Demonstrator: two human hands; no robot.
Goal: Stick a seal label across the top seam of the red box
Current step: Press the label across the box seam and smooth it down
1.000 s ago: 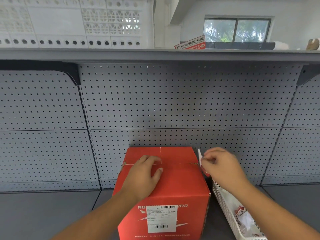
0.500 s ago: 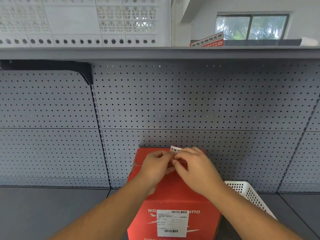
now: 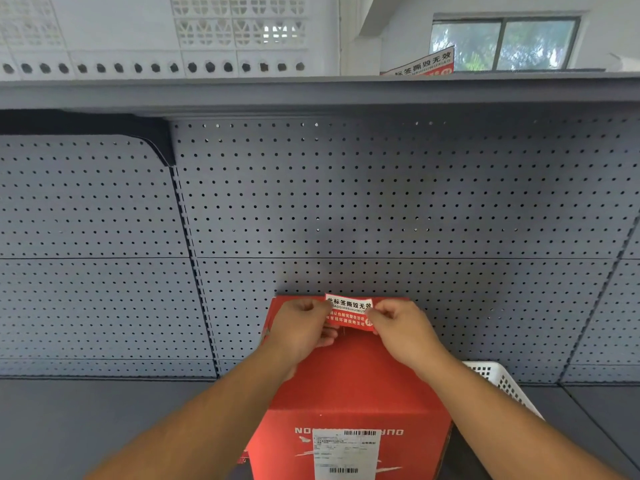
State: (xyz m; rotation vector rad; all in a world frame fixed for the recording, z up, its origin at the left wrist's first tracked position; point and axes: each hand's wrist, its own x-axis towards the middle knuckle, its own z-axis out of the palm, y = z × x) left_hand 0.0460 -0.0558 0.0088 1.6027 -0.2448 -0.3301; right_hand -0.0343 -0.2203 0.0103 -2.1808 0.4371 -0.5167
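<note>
Your 2 hands, left [image 3: 301,327] and right [image 3: 403,329], now pinch the seal label [image 3: 349,313] stretched over the red box [image 3: 349,382], seemingly not yet stuck.

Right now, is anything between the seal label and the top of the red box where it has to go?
Nothing visible. The seal label is stretched between the left hand and right hand over the red box, whose top looks bare beneath it.
</note>
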